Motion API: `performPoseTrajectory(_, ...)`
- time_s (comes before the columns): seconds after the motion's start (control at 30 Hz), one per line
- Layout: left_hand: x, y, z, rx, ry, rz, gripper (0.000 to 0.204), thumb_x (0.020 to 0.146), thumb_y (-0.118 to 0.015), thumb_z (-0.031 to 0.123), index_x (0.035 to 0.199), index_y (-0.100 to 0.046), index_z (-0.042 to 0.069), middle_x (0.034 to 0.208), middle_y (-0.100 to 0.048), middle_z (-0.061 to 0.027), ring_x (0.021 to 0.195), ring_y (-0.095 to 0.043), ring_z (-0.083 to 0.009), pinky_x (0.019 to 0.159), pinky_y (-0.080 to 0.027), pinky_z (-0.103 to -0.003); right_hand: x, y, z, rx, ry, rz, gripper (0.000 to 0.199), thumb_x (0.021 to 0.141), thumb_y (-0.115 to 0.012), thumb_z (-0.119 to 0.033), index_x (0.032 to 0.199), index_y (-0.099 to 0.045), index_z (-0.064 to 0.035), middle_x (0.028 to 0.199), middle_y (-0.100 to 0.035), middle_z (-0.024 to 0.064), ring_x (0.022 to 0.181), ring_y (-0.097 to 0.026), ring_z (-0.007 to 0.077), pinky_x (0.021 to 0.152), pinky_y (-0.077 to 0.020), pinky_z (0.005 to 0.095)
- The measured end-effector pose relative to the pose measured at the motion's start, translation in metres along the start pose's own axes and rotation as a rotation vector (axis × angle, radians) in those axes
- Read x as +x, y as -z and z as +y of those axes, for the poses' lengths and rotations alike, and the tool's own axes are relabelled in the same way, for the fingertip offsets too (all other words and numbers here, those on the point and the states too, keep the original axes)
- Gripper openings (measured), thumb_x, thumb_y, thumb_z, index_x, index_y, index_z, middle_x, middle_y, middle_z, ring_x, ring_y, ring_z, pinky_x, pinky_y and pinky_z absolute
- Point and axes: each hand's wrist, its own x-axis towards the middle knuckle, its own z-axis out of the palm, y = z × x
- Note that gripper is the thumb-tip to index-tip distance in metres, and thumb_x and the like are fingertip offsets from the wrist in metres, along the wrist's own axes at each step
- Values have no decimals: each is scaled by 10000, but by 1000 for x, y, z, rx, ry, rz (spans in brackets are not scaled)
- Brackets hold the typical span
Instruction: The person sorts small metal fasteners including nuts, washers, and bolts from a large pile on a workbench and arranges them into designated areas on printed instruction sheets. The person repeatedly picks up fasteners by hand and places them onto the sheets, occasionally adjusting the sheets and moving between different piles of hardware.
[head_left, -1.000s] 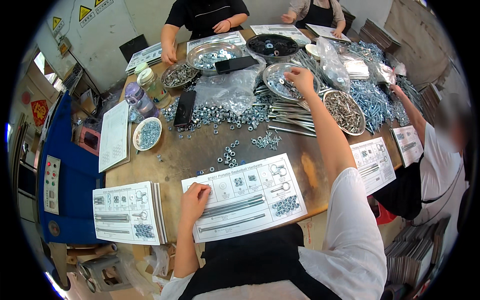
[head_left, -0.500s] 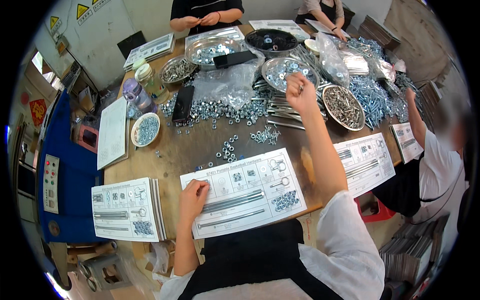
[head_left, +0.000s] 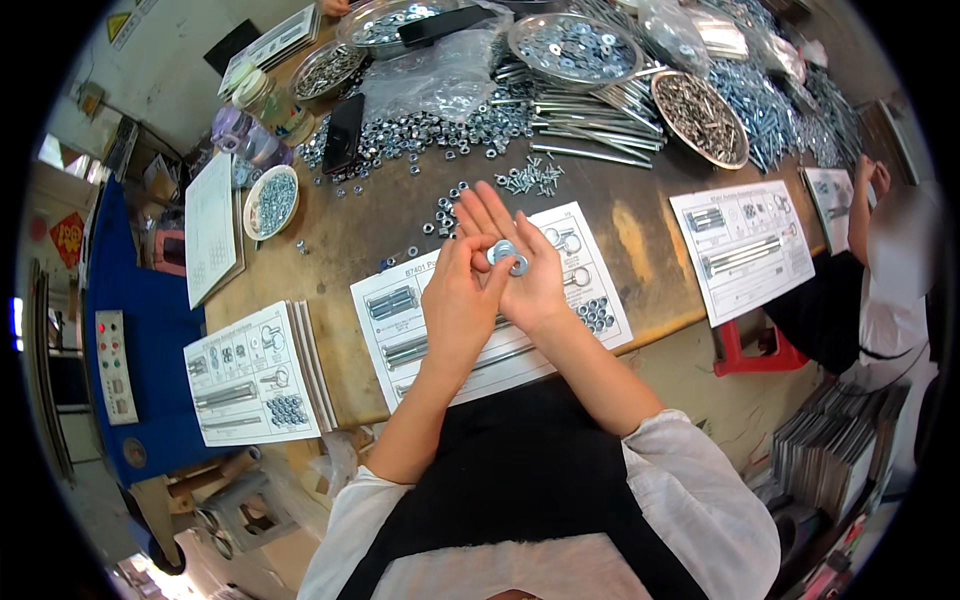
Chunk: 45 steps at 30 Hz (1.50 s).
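Several flat silver washers (head_left: pixel 508 257) lie on the palm of my right hand (head_left: pixel 538 288), whose fingers stretch away from me. With thumb and fingertips, my left hand (head_left: pixel 458 305) grips at these washers, its other fingers curled. Both hands meet above a printed hardware sheet (head_left: pixel 378 287) at the table's near edge. Just beyond them are loose hex nuts (head_left: pixel 446 212) and a small pile of short screws (head_left: pixel 531 178). Farther back stands a round steel dish (head_left: pixel 590 86) of washers.
Long metal rods (head_left: pixel 595 152) and an oval dish of bolts (head_left: pixel 700 120) lie back right. A black phone (head_left: pixel 343 133) rests by heaped nuts. Stacked printed sheets (head_left: pixel 250 375) sit left, another sheet (head_left: pixel 745 250) right. A person (head_left: pixel 895 280) works beyond it.
My right hand has come back from the washer dish to above the sheet, its fingers opening out with washers on the palm. My left hand has lifted off the sheet and met it.
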Motion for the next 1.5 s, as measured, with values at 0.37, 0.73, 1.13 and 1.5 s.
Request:
performPoseTrajectory(0.37, -9, 10, -5, -77, -153, -139, 288, 796, -741, -7, 1071, -665, 32, 879, -622, -30, 690, -540, -120, 646, -454, -254, -1, 6, 15, -227, 75, 123, 552, 1084, -375, -395, 1517, -369, -53, 1526, -441, 128, 1454, -366, 243, 1206, -303, 373)
performPoseTrajectory(0.73, 6, 85, -6, -224, 44, -753, 521, 756, -785, 15, 1250, -625, 53, 912, -728, 31, 595, -394, -2, 561, -332, -180, -36, -8, -46, -1144, -633, -194, 262, 888, -754, -125, 1085, -698, 38, 929, -737, 118, 838, -716, 160, 762, -584, 270)
performPoseTrajectory(1.13, -18, 70, -30, -56, -702, 12, 364, 683, -869, 65, 1013, -718, 80, 1024, -682, -67, 799, -647, -161, 613, -507, -264, -42, -29, -21, -1188, -326, -31, 257, 804, -805, -9, 1053, -740, 8, 872, -736, 60, 812, -692, 93, 728, -551, 228)
performPoseTrajectory(1.5, -21, 81, -34, -186, -606, -37, 380, 647, -866, 46, 993, -711, 61, 958, -697, -76, 767, -651, -166, 646, -509, -272, -47, -28, -7, -1128, -286, -45, 232, 808, -804, -12, 1029, -735, 8, 874, -738, 57, 799, -699, 87, 730, -544, 211)
